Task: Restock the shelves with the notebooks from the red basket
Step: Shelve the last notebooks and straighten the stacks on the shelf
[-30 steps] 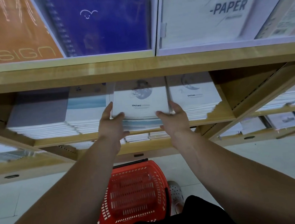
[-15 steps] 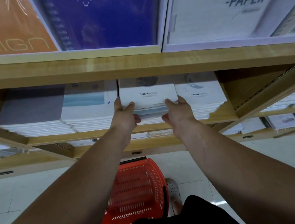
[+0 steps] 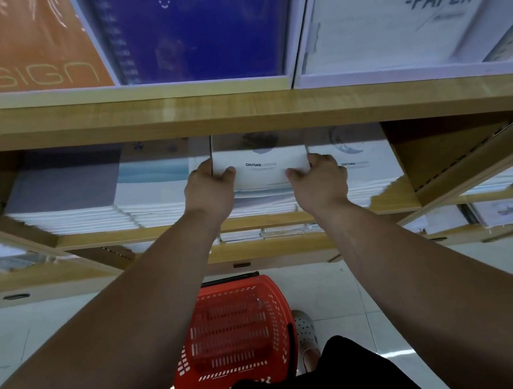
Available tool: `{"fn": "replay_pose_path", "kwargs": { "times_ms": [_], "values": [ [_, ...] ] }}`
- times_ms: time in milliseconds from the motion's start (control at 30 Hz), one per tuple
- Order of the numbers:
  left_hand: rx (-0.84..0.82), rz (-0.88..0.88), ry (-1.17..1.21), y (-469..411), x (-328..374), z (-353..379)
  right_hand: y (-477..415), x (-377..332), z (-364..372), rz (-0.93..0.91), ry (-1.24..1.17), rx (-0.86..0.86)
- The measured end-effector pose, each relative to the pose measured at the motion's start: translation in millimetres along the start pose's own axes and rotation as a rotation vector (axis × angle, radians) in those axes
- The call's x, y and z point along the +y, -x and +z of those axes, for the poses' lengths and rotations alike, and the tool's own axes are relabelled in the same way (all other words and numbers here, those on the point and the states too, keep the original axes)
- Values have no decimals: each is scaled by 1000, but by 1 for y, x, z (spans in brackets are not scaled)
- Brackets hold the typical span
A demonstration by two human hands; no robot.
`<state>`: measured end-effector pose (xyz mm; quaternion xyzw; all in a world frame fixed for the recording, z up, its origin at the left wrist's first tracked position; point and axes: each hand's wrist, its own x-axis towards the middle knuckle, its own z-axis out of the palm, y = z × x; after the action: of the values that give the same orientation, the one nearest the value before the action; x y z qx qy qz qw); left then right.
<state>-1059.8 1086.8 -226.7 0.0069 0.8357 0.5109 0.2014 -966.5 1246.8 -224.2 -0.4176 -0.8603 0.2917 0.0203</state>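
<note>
Bare forearms, black garment (image 3: 321,378), grey perforated clog (image 3: 306,329)

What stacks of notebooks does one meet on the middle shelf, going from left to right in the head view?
Grey-lilac stack → stack with a blue band → white stack held by left hand and right hand, its top at → white stack.

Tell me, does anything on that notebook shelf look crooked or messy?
Nothing stands out. The four stacks sit side by side, and both hands, left hand and right hand, grip the white notebooks square on their stack.
</note>
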Motion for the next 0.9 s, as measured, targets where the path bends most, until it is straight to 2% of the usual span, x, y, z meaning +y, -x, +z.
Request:
{"fn": "replay_pose_path", "kwargs": {
  "times_ms": [133, 267, 367, 567, 667, 733, 800, 867, 900],
  "values": [
    [161, -42, 147, 11, -16, -18, 24, -20, 13, -72, 61, 45],
    [210, -83, 322, 15, -28, -60, 40, -49, 42, -120, -124, 27],
    [256, -47, 320, 6, -40, -102, 56, -69, 68, -168, -110, -23],
    [250, -49, 145, -24, -69, -155, 62, -104, 88, -277, 102, -118],
    [248, -34, 70, -33, -77, -165, 62, -95, 72, -256, 65, -120],
    [200, 18, -96, -35, -76, -164, 64, -80, 62, -193, 98, -49],
    [187, 43, -395, -30, -73, -158, 64, -66, 52, -110, 192, -13],
    [264, 108, -653, -17, -65, -150, 61, -54, 42, -45, 228, -34],
    [284, 200, -680, -11, -60, -143, 58, -48, 39, -27, 226, -45]
  ]
}}
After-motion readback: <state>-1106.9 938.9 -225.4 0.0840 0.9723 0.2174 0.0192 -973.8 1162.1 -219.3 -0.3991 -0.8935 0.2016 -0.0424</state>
